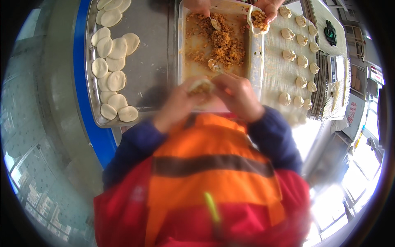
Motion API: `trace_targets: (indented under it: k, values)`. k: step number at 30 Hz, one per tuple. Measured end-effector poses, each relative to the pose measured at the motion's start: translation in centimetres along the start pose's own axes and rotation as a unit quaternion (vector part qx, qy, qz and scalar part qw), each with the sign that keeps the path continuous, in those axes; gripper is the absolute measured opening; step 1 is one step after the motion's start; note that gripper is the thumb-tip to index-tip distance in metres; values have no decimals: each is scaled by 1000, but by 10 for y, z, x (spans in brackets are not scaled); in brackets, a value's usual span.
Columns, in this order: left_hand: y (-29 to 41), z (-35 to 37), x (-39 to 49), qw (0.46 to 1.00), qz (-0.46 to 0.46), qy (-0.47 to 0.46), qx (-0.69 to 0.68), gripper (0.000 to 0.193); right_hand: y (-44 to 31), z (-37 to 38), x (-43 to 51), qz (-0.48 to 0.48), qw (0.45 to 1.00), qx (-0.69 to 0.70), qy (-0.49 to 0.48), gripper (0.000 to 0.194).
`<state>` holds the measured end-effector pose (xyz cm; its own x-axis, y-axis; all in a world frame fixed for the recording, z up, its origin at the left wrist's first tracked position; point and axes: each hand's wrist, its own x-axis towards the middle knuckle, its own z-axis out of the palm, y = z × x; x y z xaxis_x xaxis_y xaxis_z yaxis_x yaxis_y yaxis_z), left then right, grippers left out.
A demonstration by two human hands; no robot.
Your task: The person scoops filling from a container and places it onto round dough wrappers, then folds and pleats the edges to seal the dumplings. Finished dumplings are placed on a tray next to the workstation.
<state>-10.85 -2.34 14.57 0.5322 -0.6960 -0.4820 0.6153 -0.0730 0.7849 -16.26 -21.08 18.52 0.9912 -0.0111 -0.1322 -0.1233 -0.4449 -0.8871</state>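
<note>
In front of my chest, my left hand (pixel 182 98) cups a round dough wrapper (pixel 197 82) with brown filling (pixel 202 89) on it. The fingers of my right hand (pixel 237 92) are bent at the wrapper's right edge and seem to pinch it; motion blur softens both hands. Just beyond them, a spoon (pixel 215 65) rests in the chopped filling (pixel 226 49) inside a white plastic tub (pixel 180 55). The spoon's handle runs toward my right hand, and its end is hidden there.
Across the tub, a co-worker's hand (pixel 197 6) holds a second spoon (pixel 215 24); another hand (pixel 270 10) holds a filled wrapper (pixel 258 21). Flat dough rounds (pixel 117 81) line the metal tray (pixel 148 61) at left. Pleated buns (pixel 289 55) stand in rows at right, near stacked racks (pixel 321 86).
</note>
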Motion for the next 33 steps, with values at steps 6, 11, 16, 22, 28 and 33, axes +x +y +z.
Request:
trace_targets:
  k: [6, 11, 16, 22, 28, 33]
  values:
    - [5, -5, -3, 993, -62, -6, -101, 43, 1, 7, -9, -65, 992, -96, 44, 12]
    - [4, -6, -2, 994, -96, -21, -49, 42, -10, 3, -6, -28, 999, -23, 4, 10]
    - [6, 4, -9, 1000, -5, -3, 28, 41, 6, 9, -7, -54, 996, -68, -12, 10]
    - [4, -6, -5, 989, -71, -24, 126, 26, -4, 15, -11, -46, 998, -43, -25, 11]
    - [7, -7, -6, 978, -105, -20, 180, 26, 15, 23, -12, -124, 985, -112, -45, 14]
    - [13, -2, -4, 927, 67, -30, 368, 29, 10, 26, -5, -63, 996, -17, -54, 9]
